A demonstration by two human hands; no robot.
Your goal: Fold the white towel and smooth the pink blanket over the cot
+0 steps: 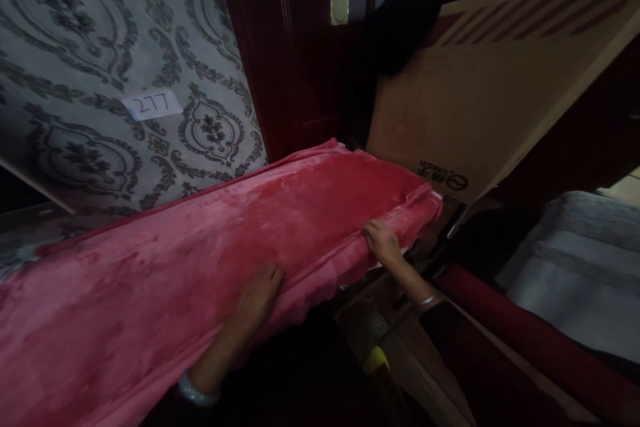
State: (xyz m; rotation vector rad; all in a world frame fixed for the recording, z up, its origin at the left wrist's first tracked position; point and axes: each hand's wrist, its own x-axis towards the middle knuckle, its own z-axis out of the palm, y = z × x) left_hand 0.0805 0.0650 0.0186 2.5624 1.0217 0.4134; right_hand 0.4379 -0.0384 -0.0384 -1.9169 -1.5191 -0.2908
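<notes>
A long folded pink-red plush blanket (210, 247) lies across the view from lower left to the right. My left hand (257, 300) rests on its near edge, fingers curled against the fabric, with a pale bangle on the wrist. Farther right, my right hand (381, 240) pinches the folded edge of the blanket close to its right end; a silver bracelet shows on that wrist.
Patterned grey wallpaper (100, 47) carries a white label reading 277 (151, 105). A dark red wooden door (300, 47) stands behind. A large cardboard box (490, 73) leans at the right. Grey bedding (585, 267) and a red roll (525, 333) lie lower right.
</notes>
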